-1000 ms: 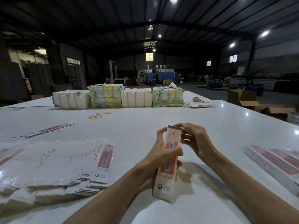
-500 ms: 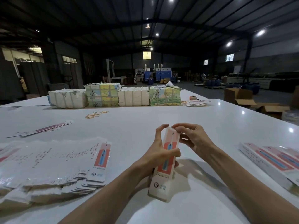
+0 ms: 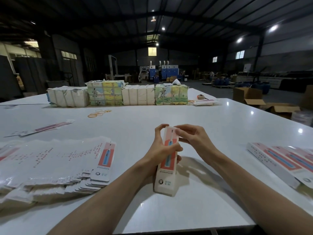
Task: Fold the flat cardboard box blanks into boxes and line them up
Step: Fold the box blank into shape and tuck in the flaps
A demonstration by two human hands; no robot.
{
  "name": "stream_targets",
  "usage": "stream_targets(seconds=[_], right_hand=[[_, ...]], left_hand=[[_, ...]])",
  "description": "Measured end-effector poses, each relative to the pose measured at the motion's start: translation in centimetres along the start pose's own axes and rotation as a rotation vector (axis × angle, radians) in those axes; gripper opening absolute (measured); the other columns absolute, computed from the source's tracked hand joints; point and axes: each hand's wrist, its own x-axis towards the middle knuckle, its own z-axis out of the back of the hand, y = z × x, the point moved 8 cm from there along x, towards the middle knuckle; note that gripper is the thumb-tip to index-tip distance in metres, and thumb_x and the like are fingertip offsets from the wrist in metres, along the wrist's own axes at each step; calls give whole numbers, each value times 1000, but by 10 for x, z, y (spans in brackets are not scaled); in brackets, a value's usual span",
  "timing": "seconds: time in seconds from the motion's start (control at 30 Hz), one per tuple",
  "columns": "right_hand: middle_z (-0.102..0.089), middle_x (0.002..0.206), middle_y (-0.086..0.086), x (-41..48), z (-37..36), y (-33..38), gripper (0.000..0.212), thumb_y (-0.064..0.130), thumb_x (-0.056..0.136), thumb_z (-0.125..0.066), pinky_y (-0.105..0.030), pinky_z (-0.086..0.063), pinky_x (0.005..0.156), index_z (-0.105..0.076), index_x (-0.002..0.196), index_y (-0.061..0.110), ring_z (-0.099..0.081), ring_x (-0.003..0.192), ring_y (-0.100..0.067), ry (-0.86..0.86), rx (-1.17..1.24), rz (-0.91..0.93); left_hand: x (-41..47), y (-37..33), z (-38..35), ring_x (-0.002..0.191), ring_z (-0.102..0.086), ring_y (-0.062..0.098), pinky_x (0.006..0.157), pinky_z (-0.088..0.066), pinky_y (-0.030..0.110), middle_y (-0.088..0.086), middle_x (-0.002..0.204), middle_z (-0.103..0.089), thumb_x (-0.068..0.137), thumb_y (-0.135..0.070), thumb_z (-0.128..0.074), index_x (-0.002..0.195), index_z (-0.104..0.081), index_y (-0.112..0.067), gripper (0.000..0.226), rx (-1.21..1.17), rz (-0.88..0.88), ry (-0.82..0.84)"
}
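A long white box [image 3: 166, 177] with a red panel and a blue toothbrush picture is held above the white table [image 3: 194, 116], near the middle. My left hand [image 3: 160, 150] grips its middle, thumb across the front. My right hand [image 3: 191, 135] has its fingertips curled over the box's far end, pressing the top flap. A fanned stack of flat blanks [image 3: 55, 165] lies at the left. Folded boxes [image 3: 279, 160] lie side by side at the right edge.
Four wrapped bundles [image 3: 118, 94] stand in a row at the table's far side. Rubber bands [image 3: 98, 113] lie in front of them, and a few loose blanks [image 3: 44, 128] at the far left. More blanks [image 3: 203, 102] sit far right. Open cardboard cartons [image 3: 249, 95] stand on the floor beyond.
The top flap, open a second ago, is now pressed down onto the box's far end by my right fingers. The box has tilted slightly toward me.
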Motion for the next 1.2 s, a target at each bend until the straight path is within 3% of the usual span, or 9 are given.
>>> stream_targets(seconds=[0.13, 0.27, 0.33, 0.43, 0.57, 0.7, 0.87, 1.0, 1.2], right_hand=[[-80, 107, -3, -2, 4, 2, 23, 21, 99, -71, -30, -63, 84, -77, 117, 8, -77, 101, -21, -31, -90, 33], [-71, 124, 4, 0, -5, 6, 31, 24, 104, -63, -26, -62, 87, -66, 134, 14, -73, 106, -13, -74, -367, 126], [-60, 129, 1, -1, -10, 8, 33, 24, 105, -61, -21, -60, 87, -58, 137, 17, -67, 109, -11, -77, -515, 183], [-60, 117, 1, -7, -20, 10, 26, 38, 106, -57, -32, -61, 86, -58, 127, 23, -65, 100, -9, -39, -716, 222], [-62, 113, 0, -10, -42, 7, 60, 69, 93, -54, -37, -55, 85, -53, 134, 25, -60, 98, -15, 208, -1009, 99], [-59, 121, -6, -22, -33, 6, 60, 53, 94, -65, -40, -56, 88, -41, 142, 24, -60, 100, -23, 213, -1074, 37], [-55, 132, -5, -52, 41, 13, 62, 35, 96, -65, -42, -54, 89, -29, 147, 27, -60, 103, -26, -17, -1220, -130], [-54, 141, -1, -92, 110, 15, 52, 38, 103, -58, -41, -51, 102, -34, 149, 29, -61, 117, -24, -132, -1311, -327], [-55, 145, -2, -124, 158, 32, 39, 30, 106, -57, -39, -47, 109, -48, 142, 20, -59, 125, -20, -249, -1578, -394]], left_hand=[[1, 4, -2, 68, -73, 31, 63, -61, 37, 20, 122, -59, 82, -16, -83, 133, -30, -56, 82, -90, 11, 16], [7, 6, 2, 76, -76, 29, 67, -63, 40, 23, 116, -63, 84, -47, -77, 135, -33, -51, 68, -217, 28, -66], [9, 9, 5, 82, -75, 30, 76, -65, 48, 22, 112, -67, 94, -55, -65, 138, -32, -45, 55, -283, 45, -127], [8, 13, 7, 94, -77, 29, 91, -62, 57, 11, 115, -72, 105, -55, -53, 134, -37, -46, 34, -424, 67, -205], [5, 12, 5, 120, -68, 38, 100, -56, 61, 14, 137, -65, 100, -66, -51, 153, -34, -39, 62, -551, 159, -178], [1, 6, -8, 132, -60, 35, 115, -45, 57, 14, 145, -62, 101, -71, -37, 161, -33, -28, 73, -417, 176, -16], [-2, 5, -12, 120, -68, 24, 108, -54, 48, 7, 128, -71, 103, -57, -52, 151, -40, -31, 56, -164, 73, 14], [4, 10, -15, 116, -70, 20, 98, -59, 34, 8, 117, -75, 105, -40, -60, 138, -59, -21, 37, -57, 20, 116], [5, 15, -19, 110, -73, 14, 101, -52, 30, -2, 112, -78, 85, -58, -71, 123, -71, -38, 43, 83, -31, 185]])
